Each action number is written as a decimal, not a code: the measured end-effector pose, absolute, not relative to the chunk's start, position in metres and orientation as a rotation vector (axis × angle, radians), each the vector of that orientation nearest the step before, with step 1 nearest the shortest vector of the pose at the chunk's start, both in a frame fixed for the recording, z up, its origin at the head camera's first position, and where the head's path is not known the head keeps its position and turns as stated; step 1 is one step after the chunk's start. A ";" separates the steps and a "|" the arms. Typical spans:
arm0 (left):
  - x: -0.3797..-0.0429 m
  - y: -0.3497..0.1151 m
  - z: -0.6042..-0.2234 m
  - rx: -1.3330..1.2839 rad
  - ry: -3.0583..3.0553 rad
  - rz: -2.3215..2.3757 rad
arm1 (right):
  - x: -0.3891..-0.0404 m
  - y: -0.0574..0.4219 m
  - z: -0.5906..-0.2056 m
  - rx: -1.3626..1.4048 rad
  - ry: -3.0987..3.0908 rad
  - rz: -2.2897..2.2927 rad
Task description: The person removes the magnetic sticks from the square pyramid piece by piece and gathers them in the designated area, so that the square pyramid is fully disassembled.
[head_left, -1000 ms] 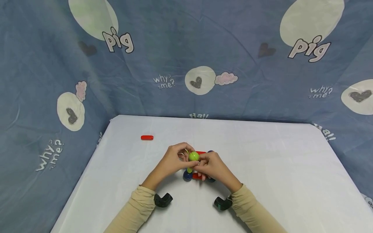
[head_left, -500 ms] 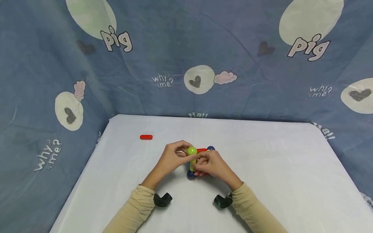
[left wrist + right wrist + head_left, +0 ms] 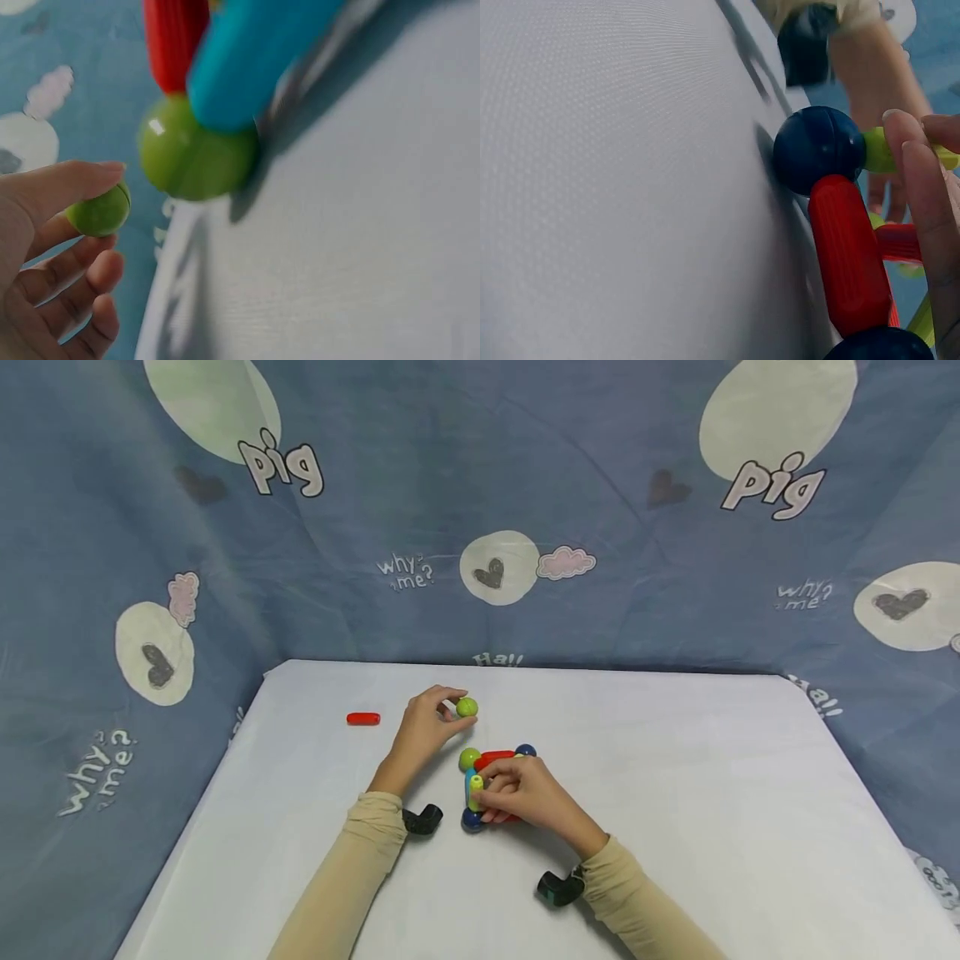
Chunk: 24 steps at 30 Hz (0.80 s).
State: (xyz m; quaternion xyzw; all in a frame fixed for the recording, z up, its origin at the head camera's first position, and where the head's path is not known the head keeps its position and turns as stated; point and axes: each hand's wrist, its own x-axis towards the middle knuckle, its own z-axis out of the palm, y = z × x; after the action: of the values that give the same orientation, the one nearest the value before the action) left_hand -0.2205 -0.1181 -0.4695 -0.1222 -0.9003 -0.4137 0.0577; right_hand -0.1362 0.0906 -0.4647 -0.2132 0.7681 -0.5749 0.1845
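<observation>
Glossy plastic balls (image 3: 196, 161), matt white cloth (image 3: 712, 802)

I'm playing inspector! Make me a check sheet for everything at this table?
Surface: white tabletop
Job's things: frame of coloured sticks and balls, on the tabletop
Clutter: one red stick, lying apart, left of the frame
Left hand: pinches a loose green ball, apart from the frame
Right hand: pinches a yellow-green stick that meets a blue ball
Cables: nothing seen
Surroundings: blue printed cloth behind; black devices at both wrists
</observation>
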 end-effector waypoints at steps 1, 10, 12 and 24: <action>-0.226 -0.118 -0.473 -0.354 -2.741 -1.230 | -0.136 0.090 -0.465 -0.604 2.163 -1.619; -0.252 -0.115 -0.490 -0.288 -2.795 -1.259 | -0.138 0.098 -0.461 -0.672 2.166 -1.550; -0.253 -0.116 -0.491 -0.291 -2.792 -1.268 | -0.141 0.104 -0.457 -0.703 2.146 -1.535; -0.254 -0.116 -0.498 -0.286 -2.801 -1.375 | -0.180 0.172 -0.480 -0.481 2.158 -1.761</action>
State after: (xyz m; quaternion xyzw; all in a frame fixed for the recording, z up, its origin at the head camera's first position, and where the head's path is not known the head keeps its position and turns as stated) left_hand -0.2544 -0.1161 -0.4985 -0.0913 -0.8939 -0.4388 0.0040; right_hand -0.1800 0.1721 -0.4803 -0.1681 0.7541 -0.6152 0.1569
